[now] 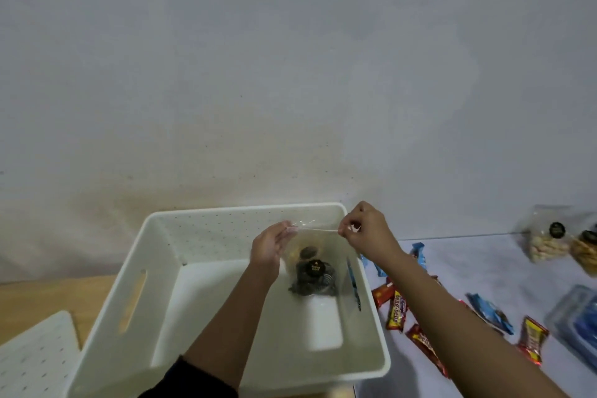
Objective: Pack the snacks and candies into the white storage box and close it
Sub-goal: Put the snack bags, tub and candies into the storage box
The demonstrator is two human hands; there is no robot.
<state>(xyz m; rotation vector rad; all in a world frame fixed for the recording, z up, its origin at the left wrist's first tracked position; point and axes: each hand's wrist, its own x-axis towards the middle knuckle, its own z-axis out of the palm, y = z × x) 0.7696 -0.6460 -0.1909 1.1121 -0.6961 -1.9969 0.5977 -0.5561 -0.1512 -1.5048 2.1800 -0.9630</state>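
Note:
The white storage box [135,287] stands open in front of me. Over its far right part, my left hand [268,245] and my right hand [365,229] pinch the top corners of a clear snack bag [310,263] with dark cookies and a black round label. The bag hangs down into the box. A thin blue wrapper [353,281] leans against the box's inner right wall. Loose red and blue candy bars [395,310] lie on the white surface to the right of the box.
The box's white dotted lid [35,362] lies at the lower left on the wooden table [48,294]. Two clear snack bags [549,241] stand at the far right by the wall. A blue-lidded clear container [578,320] sits at the right edge.

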